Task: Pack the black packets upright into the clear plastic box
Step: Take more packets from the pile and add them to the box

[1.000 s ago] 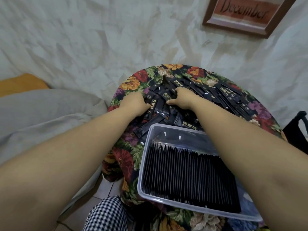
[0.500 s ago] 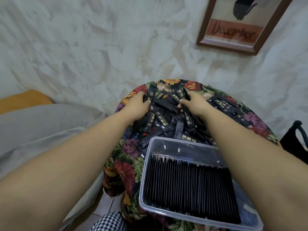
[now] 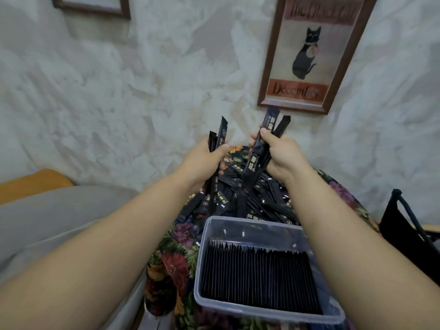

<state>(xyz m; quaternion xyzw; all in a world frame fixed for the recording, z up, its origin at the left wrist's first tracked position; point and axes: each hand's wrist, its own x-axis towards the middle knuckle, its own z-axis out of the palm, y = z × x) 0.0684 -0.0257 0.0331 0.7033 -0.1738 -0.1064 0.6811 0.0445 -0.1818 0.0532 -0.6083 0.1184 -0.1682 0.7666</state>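
Left hand [image 3: 205, 160], right hand [image 3: 282, 154], each gripping black packets [image 3: 270, 120], one box [image 3: 252, 221]

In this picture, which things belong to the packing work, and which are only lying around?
Belong to the job:
left hand holding black packets
right hand holding more packets
loose packet pile
clear plastic box with its upright row

Only lying around:
floral tablecloth
framed cat picture
grey cloth
black object at the right edge

The left hand [image 3: 202, 160] and right hand [image 3: 283, 158] have lifted off the pile [image 3: 259, 198] (each now grips several packets [image 3: 267, 126]).
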